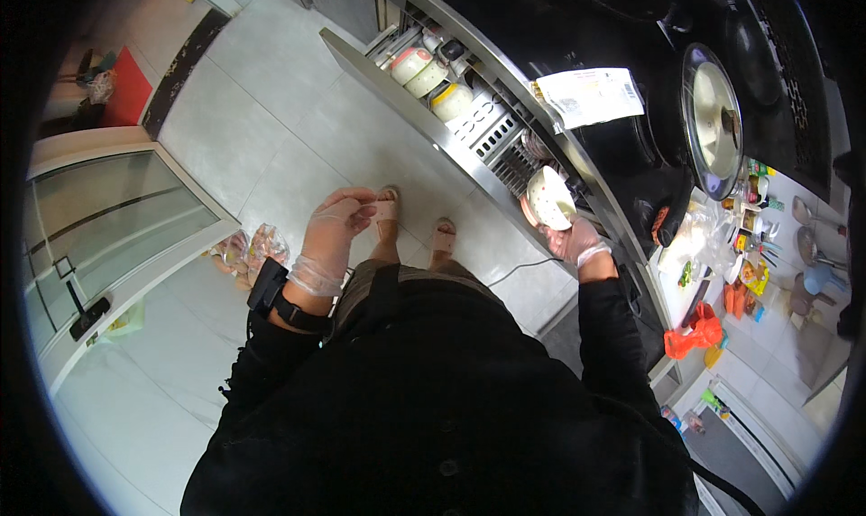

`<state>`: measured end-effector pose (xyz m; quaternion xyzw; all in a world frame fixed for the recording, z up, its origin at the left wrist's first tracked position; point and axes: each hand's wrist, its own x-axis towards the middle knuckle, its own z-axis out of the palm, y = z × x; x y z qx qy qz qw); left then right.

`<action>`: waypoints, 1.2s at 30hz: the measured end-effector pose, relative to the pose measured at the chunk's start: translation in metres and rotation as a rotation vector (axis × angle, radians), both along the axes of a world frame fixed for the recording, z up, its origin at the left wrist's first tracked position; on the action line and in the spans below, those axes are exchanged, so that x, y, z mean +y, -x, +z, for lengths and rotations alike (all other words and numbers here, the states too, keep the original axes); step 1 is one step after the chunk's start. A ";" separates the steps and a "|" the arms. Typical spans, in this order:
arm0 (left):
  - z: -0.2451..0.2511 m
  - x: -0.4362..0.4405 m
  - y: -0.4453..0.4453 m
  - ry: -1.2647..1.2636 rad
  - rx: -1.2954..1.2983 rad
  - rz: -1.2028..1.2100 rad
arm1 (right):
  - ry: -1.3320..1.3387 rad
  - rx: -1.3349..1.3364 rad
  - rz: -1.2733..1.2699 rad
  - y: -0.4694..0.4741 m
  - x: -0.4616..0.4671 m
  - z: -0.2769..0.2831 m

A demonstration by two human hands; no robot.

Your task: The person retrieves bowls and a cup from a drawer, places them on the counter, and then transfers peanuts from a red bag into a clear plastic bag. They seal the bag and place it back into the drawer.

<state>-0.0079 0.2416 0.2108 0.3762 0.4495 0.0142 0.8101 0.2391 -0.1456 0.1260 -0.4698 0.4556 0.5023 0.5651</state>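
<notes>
In a clear plastic glove, my right hand (575, 242) grips the near edge of a white dotted ceramic bowl (547, 194). The bowl is tilted over the right part of an open dish drawer (484, 127), and a pinkish rim shows at its left side. My left hand (336, 228), gloved too, hangs over the floor away from the drawer. Its fingers are loosely bent, with nothing visible in them. Farther along the drawer sit stacked bowls (416, 71) and a yellow-rimmed bowl (451, 102). Plates (534, 144) stand in the rack, partly hidden by the counter edge.
Above the drawer, a white printed packet (592, 98) lies on the black cooktop (609, 154), near a pan with a glass lid (712, 120). A red plastic bag (695, 333) is on the counter at right. A glass-paned door (128, 218) stands at left, with bags (267, 245) on the floor.
</notes>
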 end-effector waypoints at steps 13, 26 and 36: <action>-0.022 -0.005 -0.016 0.046 0.156 0.063 | 0.222 -0.053 0.169 -0.047 0.018 -0.104; -0.039 -0.049 -0.023 0.104 0.222 0.121 | 0.390 -0.245 0.338 -0.049 -0.024 -0.244; -0.055 -0.062 -0.018 0.125 0.267 0.161 | 0.271 -0.311 0.475 -0.070 -0.088 -0.384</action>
